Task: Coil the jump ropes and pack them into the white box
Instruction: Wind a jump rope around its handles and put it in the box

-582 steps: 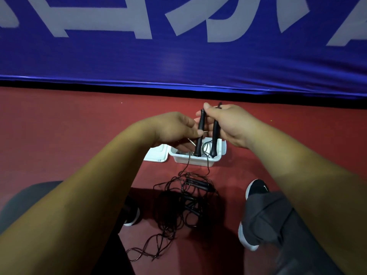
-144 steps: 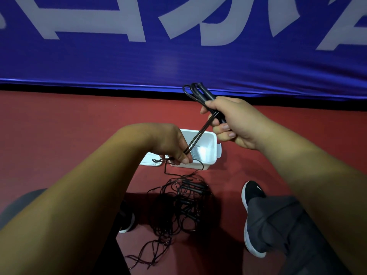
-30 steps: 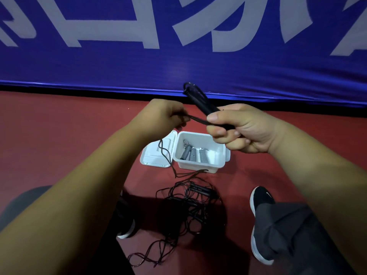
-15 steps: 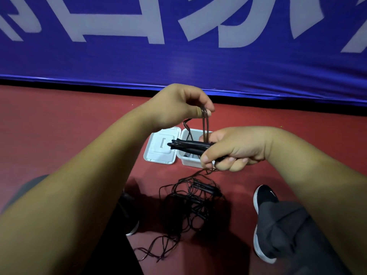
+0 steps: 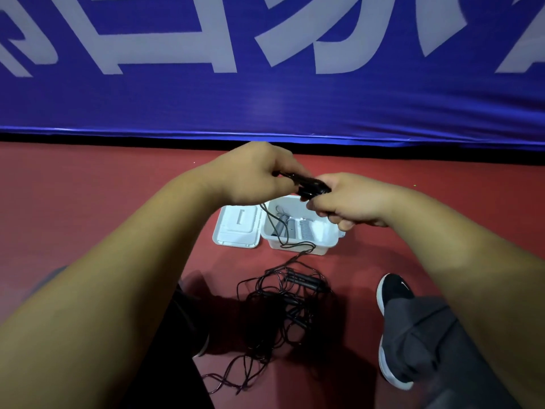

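Nearby, shoe (image 5: 393, 292) beside tangled ropes (image 5: 283, 305).

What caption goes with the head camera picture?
Left hand and right hand grip a black rope above the white box; more ropes lie tangled nearby.

A black rope (image 5: 309, 185) is being held above the box by the left hand (image 5: 253, 175) and the right hand (image 5: 351, 202), with its handles bunched together. A thin cord (image 5: 265, 210) is hanging down from it into the box. The white box (image 5: 300, 247) is sitting open, its lid (image 5: 239, 228) lying flat at its left side. Grey handles (image 5: 305, 231) are lying inside. A tangled pile (image 5: 283, 305) of black ropes is lying just in front of the box.
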A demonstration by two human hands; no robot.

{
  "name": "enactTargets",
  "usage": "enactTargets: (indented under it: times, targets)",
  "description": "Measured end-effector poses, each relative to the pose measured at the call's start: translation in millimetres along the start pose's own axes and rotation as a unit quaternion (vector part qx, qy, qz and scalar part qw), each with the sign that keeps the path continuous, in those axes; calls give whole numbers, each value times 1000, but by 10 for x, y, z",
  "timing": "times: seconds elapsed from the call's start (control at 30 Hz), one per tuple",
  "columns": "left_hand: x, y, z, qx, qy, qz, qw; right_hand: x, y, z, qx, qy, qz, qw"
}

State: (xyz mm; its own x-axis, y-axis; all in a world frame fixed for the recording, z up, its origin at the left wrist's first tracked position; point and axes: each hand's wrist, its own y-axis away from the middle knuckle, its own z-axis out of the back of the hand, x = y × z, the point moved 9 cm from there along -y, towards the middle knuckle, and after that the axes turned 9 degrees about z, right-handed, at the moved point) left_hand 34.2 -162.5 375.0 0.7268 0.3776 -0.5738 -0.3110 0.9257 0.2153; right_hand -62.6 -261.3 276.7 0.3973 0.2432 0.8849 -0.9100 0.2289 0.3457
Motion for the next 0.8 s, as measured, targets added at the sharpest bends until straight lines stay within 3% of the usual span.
enactTargets:
  times: [0.1, 0.2, 0.4, 0.57, 0.73, 0.8]
  targets:
    - [34, -23, -30, 3, -13, 7, 1000, -33, -35, 190, -70, 3, 0, 998]
    - [121, -67, -51, -22, -60, 24, 998, -30, -61, 276, -114, -77, 15, 990]
    - [341, -157, -161, -51, -102, 124, 986, 125, -55, 162, -100, -195, 55, 974]
    - [358, -119, -262, -35, 97, 170, 980, 199, -12, 157, -103, -272, 59, 955]
    - [311, -59, -53, -51, 86, 109, 989, 113, -30, 257, -136, -316, 38, 938]
    - [260, -30, -50, -31, 137, 74, 987, 100, -47, 270, -137, -325, 39, 935]
